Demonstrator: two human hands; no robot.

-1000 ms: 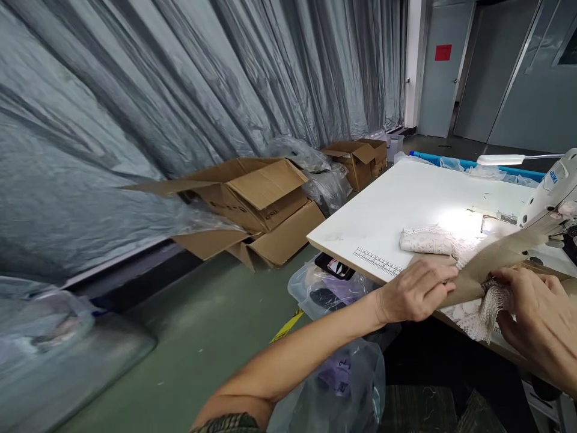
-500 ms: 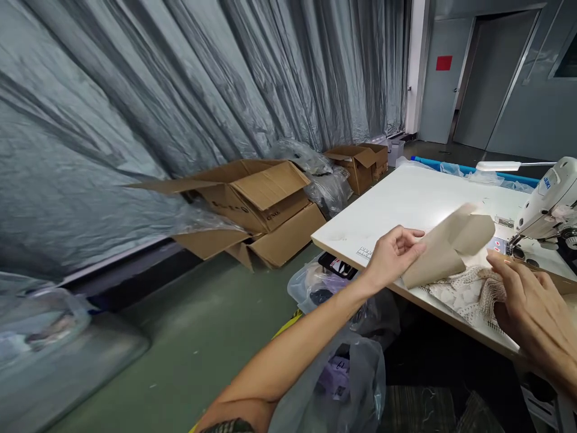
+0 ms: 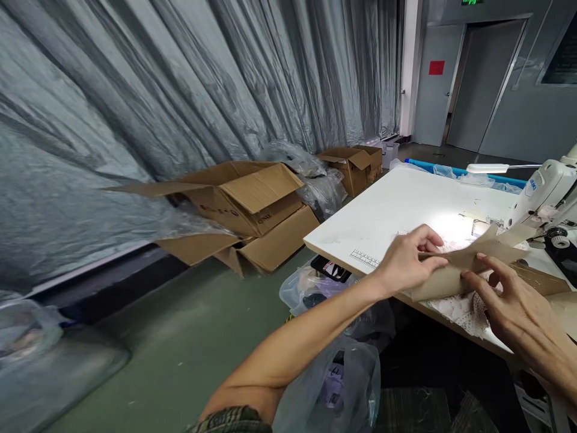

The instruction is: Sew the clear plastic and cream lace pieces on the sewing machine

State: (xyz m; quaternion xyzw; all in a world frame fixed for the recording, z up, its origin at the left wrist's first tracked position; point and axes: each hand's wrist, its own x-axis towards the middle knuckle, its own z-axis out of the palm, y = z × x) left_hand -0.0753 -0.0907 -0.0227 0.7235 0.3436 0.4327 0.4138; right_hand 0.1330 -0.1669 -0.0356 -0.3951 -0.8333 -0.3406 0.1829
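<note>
My left hand [image 3: 412, 260] pinches the left part of a tan paper piece [image 3: 444, 278] above the front edge of the white table [image 3: 383, 207]. On the paper's right part rest the fingers of my right hand [image 3: 518, 300], thumb and forefinger a little apart. White lace fabric [image 3: 460, 310] lies under the paper and hangs at the table edge. Behind the paper stands a white sewing machine [image 3: 536, 189], its needle area partly hidden by the paper. Light falls on the tabletop beside it.
Plastic bags [image 3: 356, 373] hang or stand below the table's left edge, near a phone-like dark object [image 3: 331, 269]. Open cardboard boxes [image 3: 265, 210] lie on the floor by a grey curtain [image 3: 202, 90]. A blue roll [image 3: 469, 173] runs behind the table.
The paper has been lowered and turned toward the right. My right hand has moved left onto it, and my left hand has shifted right. The view has turned slightly.
</note>
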